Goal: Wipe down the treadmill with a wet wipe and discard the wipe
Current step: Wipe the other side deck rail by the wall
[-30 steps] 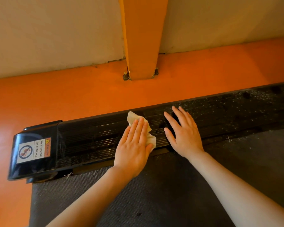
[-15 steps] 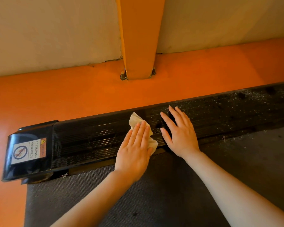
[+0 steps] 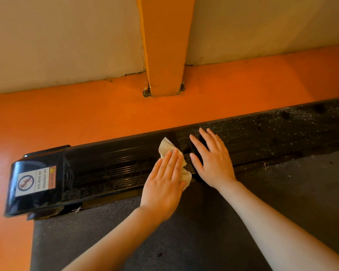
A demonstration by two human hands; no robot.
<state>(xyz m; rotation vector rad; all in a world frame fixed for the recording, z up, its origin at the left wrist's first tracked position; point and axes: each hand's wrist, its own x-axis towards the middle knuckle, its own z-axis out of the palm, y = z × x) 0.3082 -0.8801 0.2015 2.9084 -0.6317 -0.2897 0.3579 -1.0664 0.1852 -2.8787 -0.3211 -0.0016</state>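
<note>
Crumpled off-white wet wipe (image 3: 181, 164) pressed flat against the treadmill side rail (image 3: 114, 165) under the left hand (image 3: 164, 184), fingers straight and together, nothing pinched; wipe edges poking out past the fingertips and beside the thumb side; right hand (image 3: 213, 163) laid flat on the same rail just beside it, fingers spread and straight, holding nothing. Rail long, black, finely ribbed lengthwise; glossy and streaked wet toward the left, dull and speckled with pale dust toward the right; rounded glossy end cap (image 3: 35, 182) at the left end, bearing a warning sticker (image 3: 35, 181) reading "NO STEPPING ON SURFACE". Treadmill belt (image 3: 184, 241) nearer the camera, dark grey, coarse woven texture, a few specks on it. Beyond the rail, smooth orange floor (image 3: 86, 118); yellow-orange post (image 3: 164, 45) bolted to it at the base; plain cream wall (image 3: 57, 40) behind.
</note>
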